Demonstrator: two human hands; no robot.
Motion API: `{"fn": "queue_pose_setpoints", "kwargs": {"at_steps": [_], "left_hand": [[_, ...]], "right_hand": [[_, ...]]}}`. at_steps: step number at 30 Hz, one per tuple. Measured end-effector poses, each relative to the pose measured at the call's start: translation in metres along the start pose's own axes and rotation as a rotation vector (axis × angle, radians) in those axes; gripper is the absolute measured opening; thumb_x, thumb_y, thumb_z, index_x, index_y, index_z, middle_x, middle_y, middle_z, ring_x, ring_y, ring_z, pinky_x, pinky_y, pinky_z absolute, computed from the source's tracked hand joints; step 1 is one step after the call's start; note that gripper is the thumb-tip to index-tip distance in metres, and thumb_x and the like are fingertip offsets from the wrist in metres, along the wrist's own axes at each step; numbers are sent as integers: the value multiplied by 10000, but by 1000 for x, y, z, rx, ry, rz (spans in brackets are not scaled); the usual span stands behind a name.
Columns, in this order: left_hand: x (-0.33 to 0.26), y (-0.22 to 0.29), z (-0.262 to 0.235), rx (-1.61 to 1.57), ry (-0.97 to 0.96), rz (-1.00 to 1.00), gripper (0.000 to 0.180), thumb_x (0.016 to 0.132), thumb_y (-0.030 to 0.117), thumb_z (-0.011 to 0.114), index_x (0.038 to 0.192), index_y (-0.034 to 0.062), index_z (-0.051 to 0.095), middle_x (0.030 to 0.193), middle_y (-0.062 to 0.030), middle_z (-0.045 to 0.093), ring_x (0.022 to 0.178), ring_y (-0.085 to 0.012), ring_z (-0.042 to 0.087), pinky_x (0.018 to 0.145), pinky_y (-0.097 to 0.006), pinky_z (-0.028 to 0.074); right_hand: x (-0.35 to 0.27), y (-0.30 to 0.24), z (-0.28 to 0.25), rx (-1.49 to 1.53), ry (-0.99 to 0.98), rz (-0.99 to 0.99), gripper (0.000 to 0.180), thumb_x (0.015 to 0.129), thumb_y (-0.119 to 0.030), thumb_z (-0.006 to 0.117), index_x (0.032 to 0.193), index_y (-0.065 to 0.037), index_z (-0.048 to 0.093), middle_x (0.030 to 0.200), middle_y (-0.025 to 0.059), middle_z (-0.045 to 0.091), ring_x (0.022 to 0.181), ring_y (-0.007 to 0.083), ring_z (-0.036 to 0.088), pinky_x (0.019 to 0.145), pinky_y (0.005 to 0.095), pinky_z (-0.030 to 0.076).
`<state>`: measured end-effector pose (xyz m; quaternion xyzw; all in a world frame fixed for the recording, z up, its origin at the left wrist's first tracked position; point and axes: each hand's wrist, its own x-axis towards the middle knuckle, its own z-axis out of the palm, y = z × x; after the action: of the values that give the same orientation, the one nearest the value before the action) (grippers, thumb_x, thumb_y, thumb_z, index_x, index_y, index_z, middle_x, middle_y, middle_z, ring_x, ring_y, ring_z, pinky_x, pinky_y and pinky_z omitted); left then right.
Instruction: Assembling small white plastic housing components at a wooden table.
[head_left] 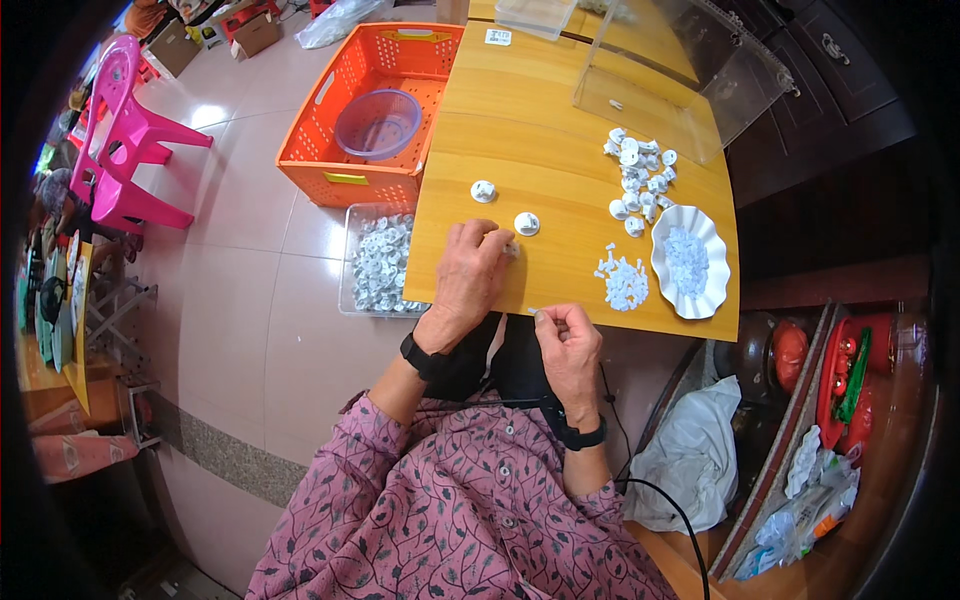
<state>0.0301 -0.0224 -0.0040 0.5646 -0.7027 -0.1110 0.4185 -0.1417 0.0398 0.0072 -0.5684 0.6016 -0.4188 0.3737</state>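
My left hand (470,270) rests over the front left of the yellow wooden table, its fingers closed on a small white plastic part (512,249) that they mostly hide. At the table's front edge my right hand (568,345) is closed in a pinch; something tiny and pale shows at the fingertips, too small to name. Two round white plastic fittings (527,223) lie just beyond my left hand. Farther right is a heap of similar white fittings (630,180). Nearer me lie loose pale blue plastic pegs (626,285), beside a white scalloped dish (716,284) holding more of them.
Left of the table stands an orange crate (300,165) with a purple bowl (378,125) inside. A clear bin (350,290) of white parts sits below the table's left edge. A clear plastic box (660,100) occupies the far right. A pink chair (125,150) stands at left.
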Motion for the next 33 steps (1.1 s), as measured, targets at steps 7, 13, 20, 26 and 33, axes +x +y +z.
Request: {"fn": "queue_pose_setpoints", "kwargs": {"at_steps": [7, 13, 20, 26, 33], "left_hand": [[-7, -1, 4, -140, 54, 90, 217, 768, -30, 738, 944, 21, 623, 1064, -162, 631, 882, -283, 660, 747, -359, 554], [-22, 3, 8, -961, -150, -344, 157, 886, -29, 711, 956, 16, 578, 1086, -120, 661, 929, -156, 679, 750, -283, 583], [-29, 3, 2, -1453, -320, -589, 159, 904, -6, 719, 963, 18, 573, 1024, -113, 676, 854, -151, 693, 743, -271, 595], [-31, 3, 0, -1465, -388, -594, 152, 913, 24, 728, 981, 10, 594, 972, -118, 703, 852, -159, 707, 731, -261, 598], [-29, 9, -4, -1606, -409, -642, 201, 937, 10, 685, 1125, -27, 623, 1031, -133, 706, 945, -197, 719, 822, -299, 616]], "right_hand": [[1, -2, -2, 18, 49, -10, 104, 914, -66, 691, 877, 2, 622, 726, 35, 613, 603, 94, 539, 579, 268, 473], [2, -1, 1, 118, 88, -96, 60, 924, -20, 649, 927, 6, 595, 935, 84, 649, 741, 122, 597, 661, 268, 508], [4, -11, 0, 118, 98, -164, 55, 927, 1, 636, 936, 7, 583, 1028, 121, 644, 825, 167, 630, 709, 279, 530], [4, -16, 2, 123, 106, -212, 68, 923, 11, 647, 938, 8, 581, 1014, 121, 640, 837, 180, 641, 721, 291, 541], [5, -7, 4, 132, 118, -196, 66, 928, 7, 644, 944, 13, 581, 980, 127, 642, 832, 184, 648, 721, 305, 549]]}}
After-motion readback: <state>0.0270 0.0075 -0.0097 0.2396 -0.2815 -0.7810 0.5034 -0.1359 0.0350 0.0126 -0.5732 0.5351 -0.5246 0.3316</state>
